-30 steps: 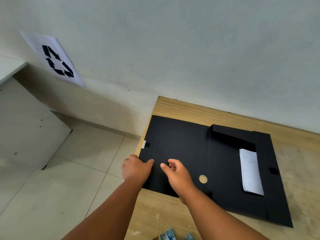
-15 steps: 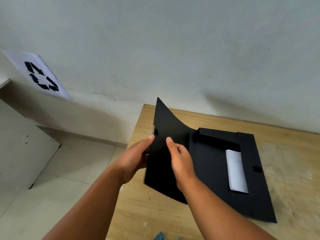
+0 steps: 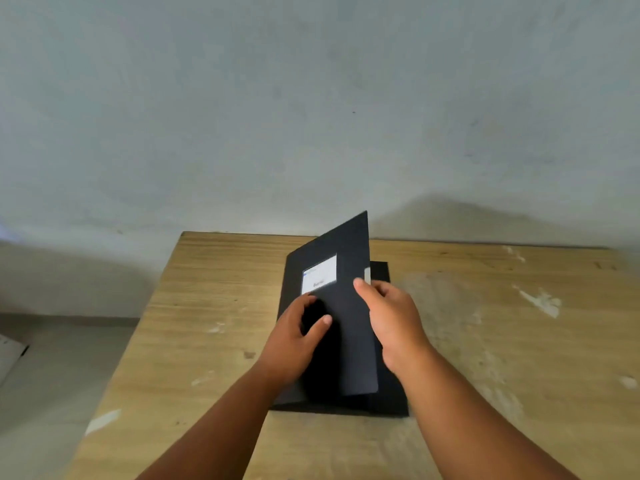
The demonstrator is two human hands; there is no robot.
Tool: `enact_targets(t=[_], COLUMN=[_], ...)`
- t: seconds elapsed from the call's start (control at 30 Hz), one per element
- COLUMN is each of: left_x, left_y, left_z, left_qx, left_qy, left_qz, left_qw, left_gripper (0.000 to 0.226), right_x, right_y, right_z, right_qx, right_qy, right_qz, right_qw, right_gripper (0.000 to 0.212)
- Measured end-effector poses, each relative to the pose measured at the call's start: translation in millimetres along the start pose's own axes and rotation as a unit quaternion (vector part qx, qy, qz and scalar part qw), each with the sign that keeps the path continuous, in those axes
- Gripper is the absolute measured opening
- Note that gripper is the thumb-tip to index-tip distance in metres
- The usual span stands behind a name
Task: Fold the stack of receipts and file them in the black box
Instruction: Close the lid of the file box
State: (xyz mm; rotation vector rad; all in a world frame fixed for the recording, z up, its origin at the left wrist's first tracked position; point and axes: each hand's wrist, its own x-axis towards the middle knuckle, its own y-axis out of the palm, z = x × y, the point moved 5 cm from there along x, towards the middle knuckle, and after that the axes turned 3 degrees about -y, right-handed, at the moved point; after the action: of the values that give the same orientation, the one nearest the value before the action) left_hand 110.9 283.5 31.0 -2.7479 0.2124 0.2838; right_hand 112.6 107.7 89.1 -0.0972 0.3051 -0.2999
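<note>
The black box is a flat black file box lying on the wooden table. Its lid is swung over the base and stands partly raised, with a white label on its outer face. My left hand presses on the lid's left part, thumb and fingers spread on it. My right hand grips the lid's right edge, thumb on top. The receipts are hidden under the lid.
The table stands against a pale grey wall. Its left edge drops to a tiled floor. White paint marks dot the tabletop on the right.
The lid, flat open to the left a second ago, was lifted by both hands and swung right over the base. It now covers the receipts. The view shifted to the right.
</note>
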Motion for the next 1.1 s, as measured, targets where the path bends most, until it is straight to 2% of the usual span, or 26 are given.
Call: enact_targets(t=[0.07,0.17,0.27,0.33,0.43,0.53,0.67,0.73,0.9,1.1], left_x=[5.2,8.7,7.5,6.5,5.4,5.4,5.9,6.4,6.7,6.6], left_y=[19.5,38.5,51.5,56.1,59.6,61.5,62.6,62.5,63.2,65.2], left_z=[12.1,41.9,62.8,67.9,71.6,73.5,74.1,75.1,78.4,78.6], left_qx=[0.131,0.296,0.421,0.471,0.503,0.523,0.536,0.539,0.544,0.539], left_qy=[-0.011,-0.075,-0.094,-0.091,-0.09,-0.089,-0.089,-0.087,-0.086,-0.09], left_qz=[0.004,0.025,0.026,0.011,0.0,0.004,0.015,0.017,0.027,0.028], left_qw=[0.991,0.952,0.902,0.877,0.86,0.848,0.839,0.838,0.834,0.837], left_gripper=[0.063,0.076,0.078,0.078,0.078,0.08,0.076,0.073,0.073,0.077], right_x=[10.0,22.0,26.9,24.7,18.0,18.4,30.5,40.6,50.9,20.9], right_y=[-28.6,-61.6,-74.0,-73.0,-67.3,-59.2,-41.5,-36.8,-39.5,-58.2], right_z=[-15.9,-43.9,-77.3,-98.2,-121.6,-133.5,-132.6,-131.1,-133.3,-154.4], right_qx=[-0.039,-0.103,-0.195,-0.249,-0.296,-0.371,-0.507,-0.54,-0.557,-0.517], right_qy=[0.01,0.015,0.028,0.029,0.017,-0.003,-0.06,-0.057,-0.07,-0.108], right_qz=[-0.013,-0.039,-0.007,0.04,0.103,0.114,0.113,0.11,0.115,0.126], right_qw=[0.999,0.994,0.98,0.967,0.949,0.921,0.852,0.833,0.82,0.84], right_gripper=[0.015,0.01,0.043,0.053,0.065,0.08,0.077,0.075,0.073,0.072])
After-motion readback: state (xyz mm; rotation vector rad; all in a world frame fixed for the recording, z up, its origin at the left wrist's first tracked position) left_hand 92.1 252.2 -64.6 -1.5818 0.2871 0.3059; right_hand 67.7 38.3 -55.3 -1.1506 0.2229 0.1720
